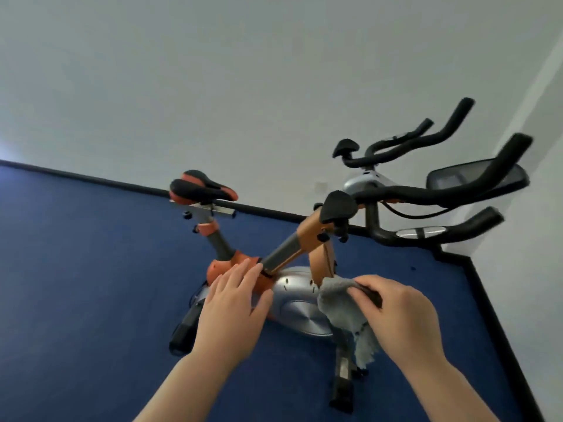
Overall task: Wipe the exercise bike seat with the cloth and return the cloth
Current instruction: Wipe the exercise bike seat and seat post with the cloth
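Note:
An orange and silver exercise bike [292, 296] stands on the blue floor. Its black and orange seat [202, 188] is at the upper left of the bike, well above and apart from both hands. My right hand [399, 318] pinches a grey cloth [341, 306] that hangs down in front of the flywheel housing. My left hand [231, 309] is spread, fingers apart, over the orange frame joint below the seat post, holding nothing.
Black handlebars [432, 193] reach out to the right, with a second set of handlebars [405, 144] and a mesh chair back [475, 178] behind them. A white wall [243, 71] with a black skirting board bounds the blue carpet [91, 269].

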### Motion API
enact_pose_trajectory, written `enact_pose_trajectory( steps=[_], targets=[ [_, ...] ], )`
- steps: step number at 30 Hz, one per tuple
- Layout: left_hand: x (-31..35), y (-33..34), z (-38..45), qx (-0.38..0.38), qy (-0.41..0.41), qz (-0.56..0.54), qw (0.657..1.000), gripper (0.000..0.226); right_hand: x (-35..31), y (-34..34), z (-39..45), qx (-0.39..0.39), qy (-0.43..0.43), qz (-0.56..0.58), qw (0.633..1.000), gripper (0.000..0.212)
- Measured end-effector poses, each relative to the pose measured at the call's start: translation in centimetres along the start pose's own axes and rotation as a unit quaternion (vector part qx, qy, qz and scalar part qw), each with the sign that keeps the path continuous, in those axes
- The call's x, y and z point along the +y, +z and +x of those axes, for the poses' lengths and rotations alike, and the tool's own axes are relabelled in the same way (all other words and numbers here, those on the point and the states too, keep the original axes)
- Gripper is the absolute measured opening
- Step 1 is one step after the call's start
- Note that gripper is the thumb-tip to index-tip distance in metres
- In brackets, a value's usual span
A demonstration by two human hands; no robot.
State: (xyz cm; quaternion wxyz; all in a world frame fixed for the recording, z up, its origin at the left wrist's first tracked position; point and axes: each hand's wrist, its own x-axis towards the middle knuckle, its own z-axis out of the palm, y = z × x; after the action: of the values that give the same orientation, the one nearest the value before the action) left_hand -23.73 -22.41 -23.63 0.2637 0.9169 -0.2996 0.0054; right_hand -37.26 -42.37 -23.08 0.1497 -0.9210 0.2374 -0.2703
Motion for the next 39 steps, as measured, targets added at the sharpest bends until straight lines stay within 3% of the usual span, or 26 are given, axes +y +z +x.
enact_pose_trajectory(
  steps=[10,18,30,39],
  targets=[
    [-15.2,-9.7,-1.0,0.047,-0.103,0.046,0.993,0.053,-16.1,9.7,3.3,-0.067,-0.071,0.072,0.993,0.010],
    [-25.2,-13.5,0.4,0.017,-0.125,0.045,0.991,0.053,-23.8,15.4,5.0,-0.061,-0.040,0.066,0.995,0.014],
    [-28.9,-12.7,6.7,-0.019,-0.107,0.007,0.994,0.051,-26.2,19.6,10.2,-0.086,-0.018,0.035,0.996,0.017],
    [-30.2,-11.4,17.8,-0.028,-0.086,0.020,0.996,0.053,-24.8,24.4,18.5,-0.078,0.001,0.027,0.997,0.014]
  ],
)
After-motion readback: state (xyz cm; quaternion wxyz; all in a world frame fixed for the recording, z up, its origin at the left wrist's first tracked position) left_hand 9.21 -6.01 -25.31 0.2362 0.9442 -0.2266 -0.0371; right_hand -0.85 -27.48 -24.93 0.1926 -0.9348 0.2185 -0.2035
